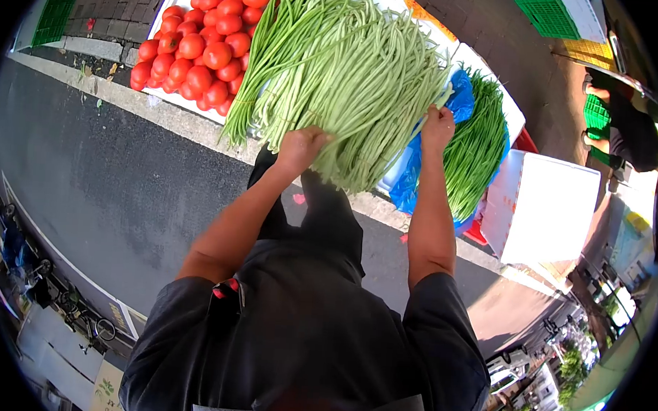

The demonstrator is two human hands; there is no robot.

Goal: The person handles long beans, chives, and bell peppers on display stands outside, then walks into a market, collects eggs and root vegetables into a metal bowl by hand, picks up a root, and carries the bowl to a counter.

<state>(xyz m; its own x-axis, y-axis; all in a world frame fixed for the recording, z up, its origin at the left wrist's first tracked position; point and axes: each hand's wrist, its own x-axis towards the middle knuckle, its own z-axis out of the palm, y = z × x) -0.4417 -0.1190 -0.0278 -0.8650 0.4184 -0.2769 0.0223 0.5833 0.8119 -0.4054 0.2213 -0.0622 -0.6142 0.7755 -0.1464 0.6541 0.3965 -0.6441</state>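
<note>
Long pale green beans [358, 80] lie in a wide heap on a white stand. My left hand [302, 148] is closed at the heap's lower left edge, its fingers pinching bean ends. On the heap's right side, my right hand [438, 128] has its fingers pressed together at the beans beside a blue plastic bag [461, 97]; what it grips is too small to tell. Thinner, darker green stalks [257, 90] lie left of the beans. Red tomatoes [203, 46] are piled further left. Dark green chives [475, 146] lie in blue plastic on the right.
A white foam box [552, 210] stands right of the chives, with a red edge beside it. Green crates [549, 14] are at the upper right, near a person in dark clothes [634, 128]. A kerb [126, 98] runs below the stand. Parked bicycles [78, 311] are at the lower left.
</note>
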